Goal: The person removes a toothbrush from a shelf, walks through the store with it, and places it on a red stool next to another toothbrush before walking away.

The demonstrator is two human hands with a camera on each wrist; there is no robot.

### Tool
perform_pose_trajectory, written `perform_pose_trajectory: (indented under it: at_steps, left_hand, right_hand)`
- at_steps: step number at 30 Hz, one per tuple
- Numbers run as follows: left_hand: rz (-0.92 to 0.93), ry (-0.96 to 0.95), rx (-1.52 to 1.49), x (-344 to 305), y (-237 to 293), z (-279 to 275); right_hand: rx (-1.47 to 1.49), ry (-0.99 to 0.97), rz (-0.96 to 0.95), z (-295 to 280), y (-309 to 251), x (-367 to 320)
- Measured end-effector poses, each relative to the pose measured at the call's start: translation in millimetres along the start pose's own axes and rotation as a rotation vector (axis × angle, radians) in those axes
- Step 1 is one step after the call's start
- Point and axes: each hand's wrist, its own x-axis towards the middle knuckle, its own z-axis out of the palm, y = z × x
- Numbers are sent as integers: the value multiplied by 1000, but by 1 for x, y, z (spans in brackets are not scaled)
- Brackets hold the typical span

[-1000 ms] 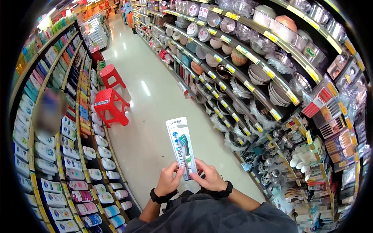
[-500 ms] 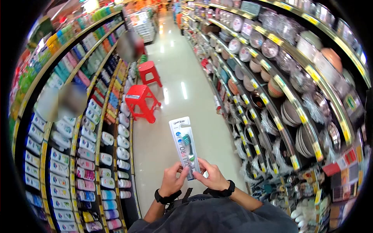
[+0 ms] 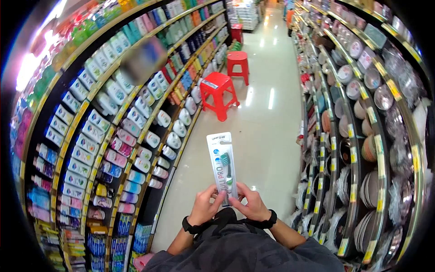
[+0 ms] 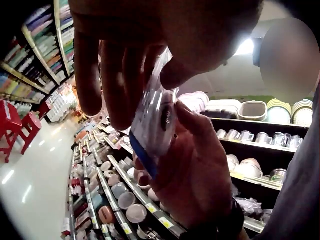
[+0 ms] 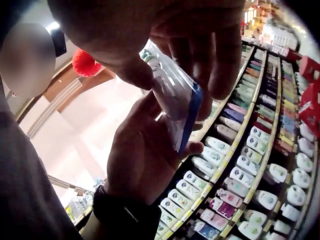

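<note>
A toothbrush in a blister pack [image 3: 219,156] stands upright before the person's body in the head view, its green bristles near the top behind clear plastic. The left hand [image 3: 205,206] pinches the pack's lower left edge, thumb on the front. On the lower right edge, the right hand [image 3: 250,204] pinches it the same way. Both wrist views show the clear blister [image 4: 155,117] and the pack's blue lower end from close by, with thumbs on one side and fingers behind.
Shelves of bottles [image 3: 84,156] line the left side of the aisle. Bowls and plates [image 3: 369,190] fill the right-hand shelves. Two red stools [image 3: 218,93] stand ahead on the shiny floor [image 3: 258,145], close to the left shelves.
The head view has turned left, so the shelves and stools shift rightward in it and more of the left shelves shows. Both hands keep their hold on the toothbrush pack.
</note>
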Motion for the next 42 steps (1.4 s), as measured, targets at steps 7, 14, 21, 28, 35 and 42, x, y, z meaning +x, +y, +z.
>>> perform_pose_trajectory:
  at_steps: [7, 14, 21, 28, 35, 42]
  left_hand:
    - [-76, 53, 17, 0, -13, 0]
    - [-26, 7, -34, 48, -31, 7]
    - [162, -15, -106, 133, -42, 15]
    - [177, -32, -181, 193, -56, 1]
    - [114, -37, -193, 225, -95, -23]
    - [7, -28, -122, 242, -119, -50]
  right_hand:
    - [87, -102, 32, -2, 15, 20]
    - [-35, -55, 92, -25, 16, 47]
    - [-204, 85, 44, -59, 14, 100]
    - [-246, 121, 30, -67, 33, 155]
    - [-248, 52, 49, -57, 46, 208]
    - [-214, -73, 74, -50, 60, 256]
